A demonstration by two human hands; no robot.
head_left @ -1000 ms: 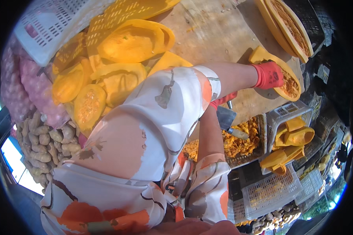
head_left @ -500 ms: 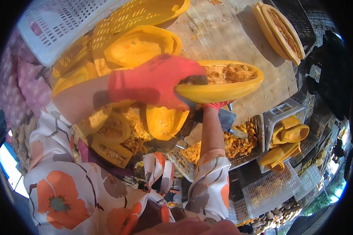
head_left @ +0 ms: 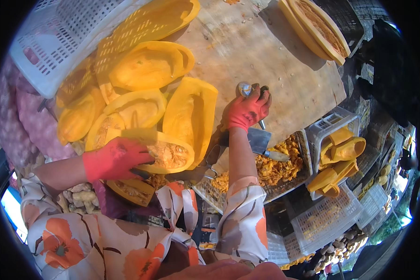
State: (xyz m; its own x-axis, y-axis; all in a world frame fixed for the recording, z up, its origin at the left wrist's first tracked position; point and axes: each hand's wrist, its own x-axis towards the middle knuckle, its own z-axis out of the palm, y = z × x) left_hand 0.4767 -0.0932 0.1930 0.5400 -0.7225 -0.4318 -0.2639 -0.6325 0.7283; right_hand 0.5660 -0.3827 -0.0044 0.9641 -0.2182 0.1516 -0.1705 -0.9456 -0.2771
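Note:
My left hand (head_left: 115, 158), in a red glove with dark fingertips, grips a long yellow pumpkin half (head_left: 170, 151) whose hollow still holds stringy pulp and seeds. It is over the lower part of the pumpkin pile. My right hand (head_left: 249, 109), also red-gloved, is closed around a metal scoop (head_left: 244, 88); its shiny round end sticks up above the fist and its handle shows below. Scooped-out pumpkin halves (head_left: 190, 116) lie beside and above my left hand. Under it, another seeded piece (head_left: 133, 191) shows in part.
A wooden board (head_left: 284, 93) carries scattered seeds. Stacked seeded pumpkin halves (head_left: 319, 30) lie far right. A wide dark blade (head_left: 258, 140) rests near my right forearm, beside a crate of orange pulp (head_left: 284, 168). White crates (head_left: 74, 32) stand upper left and right, one holding pumpkin pieces (head_left: 343, 154).
My left hand has carried the pumpkin half from above the board down and left to the pile. My right hand, mostly hidden before, now shows with the scoop.

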